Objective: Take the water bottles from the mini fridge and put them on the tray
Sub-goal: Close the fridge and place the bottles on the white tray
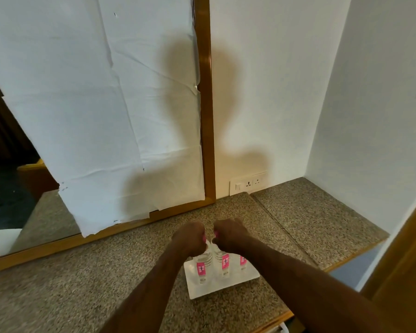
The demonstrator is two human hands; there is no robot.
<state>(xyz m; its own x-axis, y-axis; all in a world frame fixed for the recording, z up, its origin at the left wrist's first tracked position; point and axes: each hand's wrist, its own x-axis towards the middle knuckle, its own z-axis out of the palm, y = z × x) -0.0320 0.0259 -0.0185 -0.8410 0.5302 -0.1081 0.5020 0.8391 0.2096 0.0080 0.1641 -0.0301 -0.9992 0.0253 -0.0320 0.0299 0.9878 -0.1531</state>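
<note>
A white rectangular tray (226, 288) lies on the speckled granite counter (82, 284). Three clear water bottles with pink labels stand upright on it. My left hand (190, 237) is shut around the pink cap of the left bottle (201, 269). My right hand (228, 234) is shut around the top of the middle bottle (223, 260). A third bottle (243, 261) stands just to the right, partly hidden by my right forearm. The mini fridge is out of view.
A wood-framed mirror (208, 116) covered with white paper leans behind the counter. A wall socket plate (247, 183) sits low on the white wall. A lower granite ledge (317, 224) extends right, beside a wooden door edge (404, 260).
</note>
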